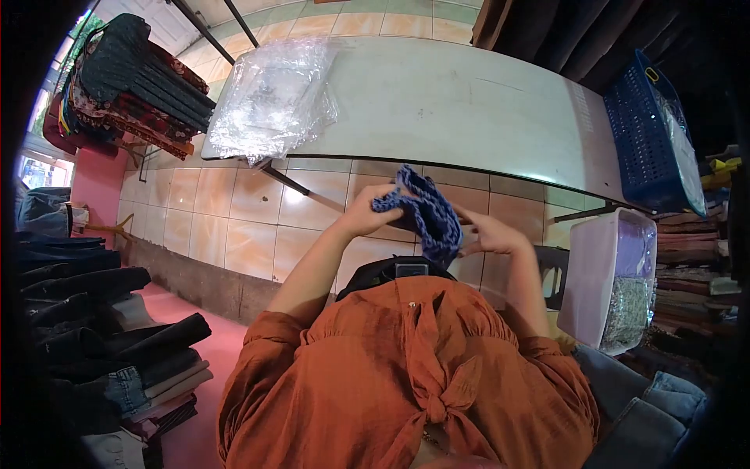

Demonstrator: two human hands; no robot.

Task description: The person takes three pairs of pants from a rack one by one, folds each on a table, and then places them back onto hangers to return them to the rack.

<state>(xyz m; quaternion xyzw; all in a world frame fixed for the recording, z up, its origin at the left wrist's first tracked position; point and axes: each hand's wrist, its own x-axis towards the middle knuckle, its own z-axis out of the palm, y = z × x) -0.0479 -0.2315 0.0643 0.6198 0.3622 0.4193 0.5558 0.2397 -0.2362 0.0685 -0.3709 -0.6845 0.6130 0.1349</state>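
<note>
A blue and navy patterned piece of folded cloth [434, 215] is held up in front of my waist, over the gap between my body and the table. Its exact kind of garment cannot be made out. My left hand [373, 209] is closed on its left edge, thumb and fingers pinching a fold. At the cloth's right side is my right hand [491, 234], fingers apart and close against the fabric; some fingertips are partly hidden behind it. Beyond both hands stands a long pale table [437, 102], with a stack of clear plastic bags [273, 98] at its left end.
A blue plastic basket [644, 141] is at the table's right end. Nearer me stands a whitish bin [594, 273] with packaged cloth inside. Patterned clothes [141, 86] hang at the upper left. Stacked dark trousers [101, 336] lie on the left, folded jeans [652, 414] at the lower right.
</note>
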